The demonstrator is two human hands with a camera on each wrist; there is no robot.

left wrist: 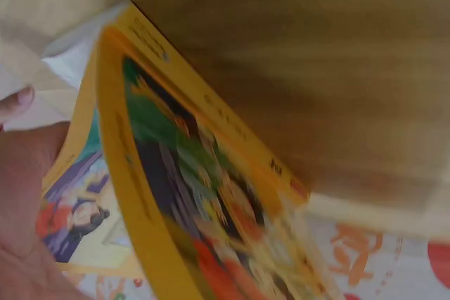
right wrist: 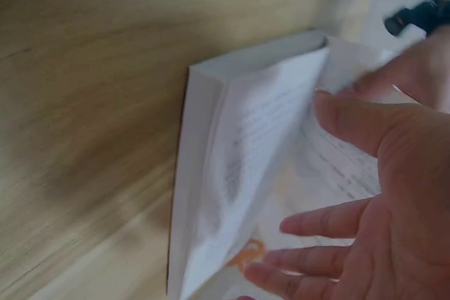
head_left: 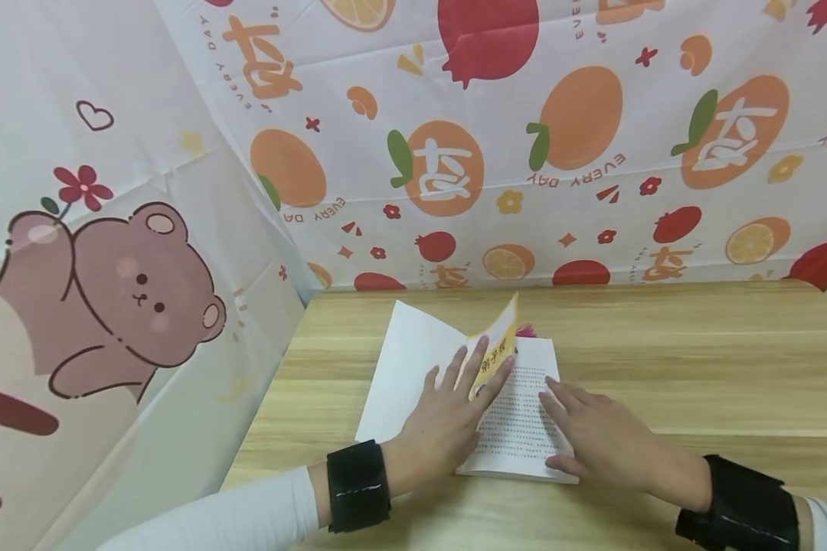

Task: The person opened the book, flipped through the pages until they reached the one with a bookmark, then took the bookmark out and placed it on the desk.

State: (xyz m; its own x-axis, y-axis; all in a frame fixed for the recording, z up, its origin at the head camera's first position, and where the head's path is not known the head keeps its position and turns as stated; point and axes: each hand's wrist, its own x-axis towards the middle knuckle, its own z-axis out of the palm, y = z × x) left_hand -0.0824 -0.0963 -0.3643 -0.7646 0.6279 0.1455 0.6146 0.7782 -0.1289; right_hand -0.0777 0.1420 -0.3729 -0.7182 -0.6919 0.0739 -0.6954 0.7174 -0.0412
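Observation:
A paperback book lies open on the table, its printed page facing up on the right. To the left spreads a blank white leaf. Between them stands a raised yellow-edged leaf with dark characters. Across the middle, my left hand lies with fingers straight and spread, touching the book. My right hand is at the right edge of the printed page, fingers extended, gripping nothing. The left wrist view shows the yellow illustrated cover lifted at an angle. In the right wrist view, the text page tilts up beside my fingers.
A pink tassel shows behind the book. The wooden table meets a fruit-printed cloth at the back. On the left hangs a cloth with a bear. Black bands wrap both wrists.

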